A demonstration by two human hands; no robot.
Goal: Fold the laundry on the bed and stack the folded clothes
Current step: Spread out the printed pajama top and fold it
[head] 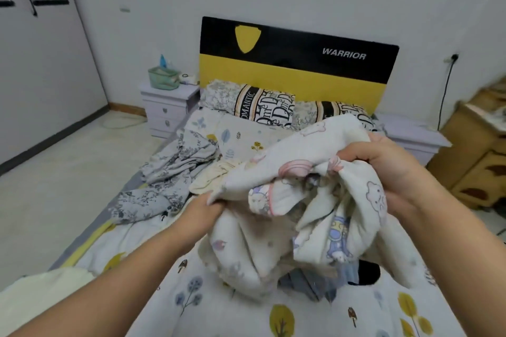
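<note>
Both hands, the left hand and right hand, are clamping their grip on a bunched cartoon-print garment lifted above the bed, seemingly starting a fold, next needing it shaken flat.

Headboard: white word "WARRIOR" on its black upper band, right of a yellow shield emblem. Left pillow: "ROMANTIC" along a black stripe, partly cut off; the large letters beside it are unclear.

A crumpled cream cartoon-print garment hangs bunched above the tree-patterned bed, unfolded.
</note>
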